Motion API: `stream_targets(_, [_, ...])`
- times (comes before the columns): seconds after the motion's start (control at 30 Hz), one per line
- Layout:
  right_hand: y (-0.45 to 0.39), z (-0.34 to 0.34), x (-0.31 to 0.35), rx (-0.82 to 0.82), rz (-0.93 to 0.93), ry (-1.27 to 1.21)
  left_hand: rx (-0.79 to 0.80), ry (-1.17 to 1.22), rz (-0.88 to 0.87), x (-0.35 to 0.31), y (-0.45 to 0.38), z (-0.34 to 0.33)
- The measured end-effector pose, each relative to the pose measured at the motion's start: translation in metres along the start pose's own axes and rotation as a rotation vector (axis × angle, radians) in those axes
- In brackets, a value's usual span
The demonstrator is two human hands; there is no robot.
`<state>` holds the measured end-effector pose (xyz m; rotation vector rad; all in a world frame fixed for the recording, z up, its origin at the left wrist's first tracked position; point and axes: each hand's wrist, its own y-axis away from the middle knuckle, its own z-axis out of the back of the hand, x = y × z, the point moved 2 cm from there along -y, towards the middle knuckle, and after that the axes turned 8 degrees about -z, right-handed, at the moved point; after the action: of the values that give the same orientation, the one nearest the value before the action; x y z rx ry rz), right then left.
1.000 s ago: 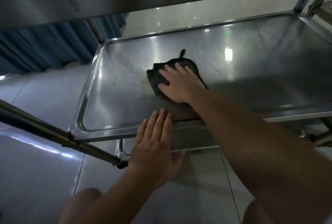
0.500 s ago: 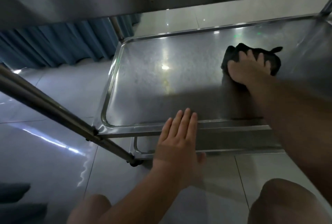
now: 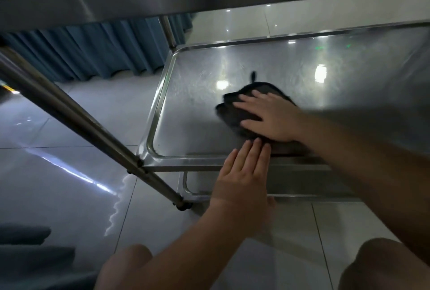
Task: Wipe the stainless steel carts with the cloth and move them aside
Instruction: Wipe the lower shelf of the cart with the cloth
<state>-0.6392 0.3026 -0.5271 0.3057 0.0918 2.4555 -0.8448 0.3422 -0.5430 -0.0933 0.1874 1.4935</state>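
We have swept the cloth [image 3: 242, 113] back from the far right of the shelf [image 3: 349, 94] to its left-middle, so the stroke that ran out to the right half a second ago is now returning toward the near-left corner. Our right hand [image 3: 271, 118] lies flat on the dark cloth with its fingers straight and a little spread, pressing it down on the steel rather than gripping it. Our left hand [image 3: 244, 175] is where it was, fingers straight and close together, their tips laid over the shelf's near rim to steady the cart [image 3: 153, 113] (it holds nothing). We judge that this middle shelf is now mostly covered, both halves having had a pass. The lowest shelf [image 3: 302, 187] shows just beneath the rim, and whether it has been wiped we cannot tell. The blue curtain [image 3: 93, 52] hangs beyond the cart's left end, over the tiled floor [image 3: 69, 150]. Moving the cart aside is not yet begun.
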Motion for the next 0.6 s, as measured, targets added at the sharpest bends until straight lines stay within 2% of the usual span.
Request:
stream_targets(0.13, [0.025, 0.012, -0.078, -0.081, -0.336, -0.026, -0.074, 0.062, -0.042, 0.02, 0.007, 0.007])
stream_targets(0.23, [0.019, 0.016, -0.095, -0.071, -0.486, -0.092, -0.146, 0.044, 0.189, 0.066, 0.015, 0.02])
stream_targets(0.3, [0.003, 0.015, -0.089, -0.054, -0.565, -0.154, -0.123, 0.025, 0.341, 0.093, 0.019, 0.023])
stream_targets(0.4, [-0.036, 0.012, -0.066, -0.044, -0.673, -0.209, -0.084, 0.0, 0.391, 0.103, 0.022, 0.018])
stream_targets(0.5, [-0.077, 0.013, -0.021, -0.021, -0.605, -0.193, -0.088, -0.002, 0.394, 0.102, 0.021, 0.014])
stream_targets(0.6, [-0.099, 0.009, 0.038, -0.004, -0.375, -0.12, -0.1, -0.012, 0.414, 0.102, 0.021, 0.015])
